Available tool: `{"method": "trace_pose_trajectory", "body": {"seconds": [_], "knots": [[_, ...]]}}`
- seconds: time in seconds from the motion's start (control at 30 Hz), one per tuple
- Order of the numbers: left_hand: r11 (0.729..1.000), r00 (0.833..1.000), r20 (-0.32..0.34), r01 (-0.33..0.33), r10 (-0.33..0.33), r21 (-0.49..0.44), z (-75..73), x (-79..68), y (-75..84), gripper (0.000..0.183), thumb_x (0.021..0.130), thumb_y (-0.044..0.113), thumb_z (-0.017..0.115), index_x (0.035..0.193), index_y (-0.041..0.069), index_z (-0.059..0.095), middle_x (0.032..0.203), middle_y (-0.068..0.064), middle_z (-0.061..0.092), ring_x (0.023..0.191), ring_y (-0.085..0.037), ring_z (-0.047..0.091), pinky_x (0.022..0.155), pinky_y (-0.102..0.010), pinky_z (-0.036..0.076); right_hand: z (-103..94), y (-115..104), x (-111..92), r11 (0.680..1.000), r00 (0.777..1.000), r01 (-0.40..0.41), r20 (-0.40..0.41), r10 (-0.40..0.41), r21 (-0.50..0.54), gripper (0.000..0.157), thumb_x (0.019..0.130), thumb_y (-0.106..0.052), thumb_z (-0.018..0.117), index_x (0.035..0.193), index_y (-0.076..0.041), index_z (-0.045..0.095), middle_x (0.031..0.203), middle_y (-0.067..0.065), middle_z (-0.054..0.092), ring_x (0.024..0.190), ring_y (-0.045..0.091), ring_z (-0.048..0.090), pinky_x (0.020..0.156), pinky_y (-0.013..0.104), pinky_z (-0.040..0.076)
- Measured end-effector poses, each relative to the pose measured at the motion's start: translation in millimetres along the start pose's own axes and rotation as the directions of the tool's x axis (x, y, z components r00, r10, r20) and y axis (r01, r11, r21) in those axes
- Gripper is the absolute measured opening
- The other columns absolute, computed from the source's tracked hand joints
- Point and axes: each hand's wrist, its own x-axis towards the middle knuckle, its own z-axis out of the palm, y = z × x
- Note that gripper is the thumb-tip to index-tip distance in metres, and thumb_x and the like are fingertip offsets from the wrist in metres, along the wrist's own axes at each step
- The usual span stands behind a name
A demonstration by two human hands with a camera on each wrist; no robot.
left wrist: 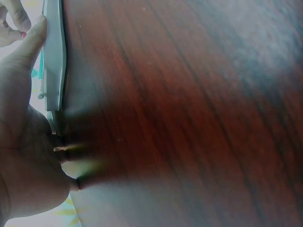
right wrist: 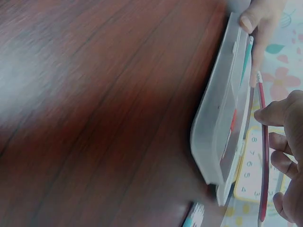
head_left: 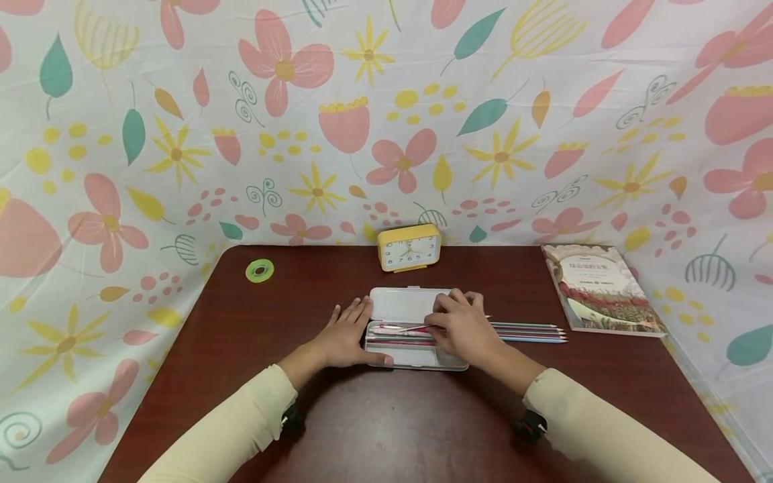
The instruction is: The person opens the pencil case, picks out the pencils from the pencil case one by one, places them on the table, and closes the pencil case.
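A pale metal pencil case [head_left: 423, 367] lies on the table with its lid [head_left: 395, 305] folded back. Inside it are several pencils along the far side. My left hand [head_left: 345, 341] rests at its left end, fingers spread and straight, thumb [left wrist: 34, 42] along the near rim. Over the case, my right hand [head_left: 465, 332] pinches a dark red pencil [right wrist: 264, 156] between thumb and fingers. That pencil is held above the case, roughly in line with its length. To the right of the case lie several more pencils [head_left: 531, 329], side by side, partly hidden by the right hand.
A yellow alarm clock [head_left: 410, 249] stands at the table's back edge, behind the case. A green ring-shaped roll [head_left: 260, 270] lies at the back left. At the back right is a book [head_left: 606, 288] with flowers on its cover. A flowered cloth [head_left: 386, 114] hangs behind the table.
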Motion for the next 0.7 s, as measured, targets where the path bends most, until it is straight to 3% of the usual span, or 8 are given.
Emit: {"method": "trace_pose_trajectory", "body": {"seconds": [0.47, 0.7], "knots": [[0.998, 1.000, -0.012, -0.020, 0.019, -0.055, 5.7, 1.0, -5.8, 0.143, 0.084, 0.095, 0.065, 0.179, 0.008, 0.003, 0.188, -0.013, 0.003, 0.176, -0.034, 0.001, 0.139, -0.066, -0.001, -18.0, 38, -36, 0.996, 0.996, -0.087, -0.006, 0.087, -0.027, 0.016, 0.087, -0.012, 0.095, 0.096, -0.019, 0.084, 0.095, -0.003, 0.065, 0.093, 0.021, 0.053, 0.090, 0.074, 0.048], [0.998, 1.000, -0.004, -0.024, 0.024, -0.051, 5.4, 1.1, -6.2, 0.143, 0.084, 0.096, 0.064, 0.179, 0.010, 0.001, 0.189, -0.011, 0.001, 0.176, -0.033, 0.001, 0.139, -0.066, -0.001, -26.6, 60, -58, 0.997, 0.997, -0.046, -0.059, 0.043, -0.064, 0.018, 0.085, -0.010, 0.095, 0.093, -0.020, 0.083, 0.090, -0.004, 0.064, 0.089, 0.021, 0.053, 0.086, 0.073, 0.048]]}}
